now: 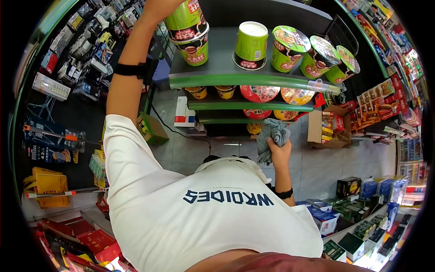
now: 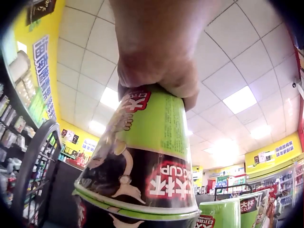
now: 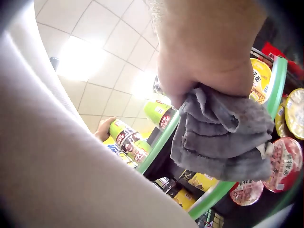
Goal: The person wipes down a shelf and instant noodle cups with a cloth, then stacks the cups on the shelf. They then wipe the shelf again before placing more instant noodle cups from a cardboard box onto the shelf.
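At the left end of the top shelf, my left hand point(image 1: 159, 8) grips a green-and-black instant noodle cup point(image 1: 186, 21) by its narrow end. This cup sits upside down over a second noodle cup point(image 1: 195, 51), rim to rim. In the left wrist view the fingers wrap the top of the upper cup point(image 2: 152, 156), and only the rim area of the lower one shows. Down in front of the shelves, my right hand point(image 1: 280, 154) holds a bunched grey cloth point(image 1: 272, 136). The folded cloth point(image 3: 223, 137) hangs from that hand in the right wrist view.
Along the top shelf point(image 1: 217, 80) stand an upside-down noodle cup point(image 1: 250, 45) and several more with lids up. Red and yellow noodle bowls point(image 1: 259, 93) fill the lower shelves. An open carton point(image 1: 328, 127) is on the floor at right; hanging goods point(image 1: 86, 50) line the left.
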### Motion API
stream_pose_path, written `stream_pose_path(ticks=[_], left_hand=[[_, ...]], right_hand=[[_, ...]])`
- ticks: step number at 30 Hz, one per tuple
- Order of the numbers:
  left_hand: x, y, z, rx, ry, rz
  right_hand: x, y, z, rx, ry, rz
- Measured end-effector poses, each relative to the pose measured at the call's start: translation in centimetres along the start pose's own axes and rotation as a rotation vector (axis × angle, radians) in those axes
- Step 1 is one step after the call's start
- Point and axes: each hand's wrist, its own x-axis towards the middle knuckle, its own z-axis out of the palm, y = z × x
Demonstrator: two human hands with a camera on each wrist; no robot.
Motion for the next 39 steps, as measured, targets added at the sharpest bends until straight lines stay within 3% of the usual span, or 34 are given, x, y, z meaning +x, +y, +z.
stream_pose_path(ticks=[4, 10, 12, 13, 14, 17, 19, 22, 26, 30, 34, 39], left_hand=[[0.1, -0.6, -0.1, -0.093, -0.053, -0.052], [-1.5, 0.2, 1.2, 0.099, 0.059, 0.183], [-3.0, 0.5, 3.4, -0.746, 0.661, -0.237], [-5.5, -5.0, 2.5, 0.036, 0.233, -0.016], [-7.4, -5.2, 3.5, -0.163, 0.231, 0.001], [-11.1, -5.9, 5.5, 0.008, 0.273, -0.005], [-12.2, -6.8, 6.6, -0.228, 0.246, -0.226], [-12.2, -4.7, 7.0, -0.399, 0.282, -0.334], [-12.5, -5.8, 7.2, -0.216, 0.275, -0.265], [-12.4, -4.9, 7.4, -0.156, 0.284, -0.309], [-12.9, -6.5, 7.7, -0.175, 0.316, -0.281], [-11.4, -4.2, 7.9, -0.247, 0.403, -0.177]], right_hand=[[-0.1, -1.0, 0.5, 0.031, -0.011, 0.002], [0.4, -0.2, 0.2, 0.002, -0.009, -0.056], [0.7, 0.4, -0.2, 0.014, -0.006, -0.036], [0.8, 0.7, -0.3, 0.022, 0.002, -0.022], [1.0, 0.6, -0.3, 0.031, -0.002, -0.021], [1.4, 0.5, -0.6, 0.084, 0.033, -0.013], [1.7, 0.7, -1.3, 0.049, 0.010, 0.005], [3.2, 3.2, -2.4, 0.077, -0.043, 0.052], [4.3, 4.0, -3.2, 0.124, -0.092, 0.067], [5.2, 2.8, -4.4, 0.024, -0.170, 0.065], [5.9, 3.2, -5.4, -0.047, -0.199, 0.116], [6.6, 3.5, -5.8, -0.039, -0.194, 0.057]])
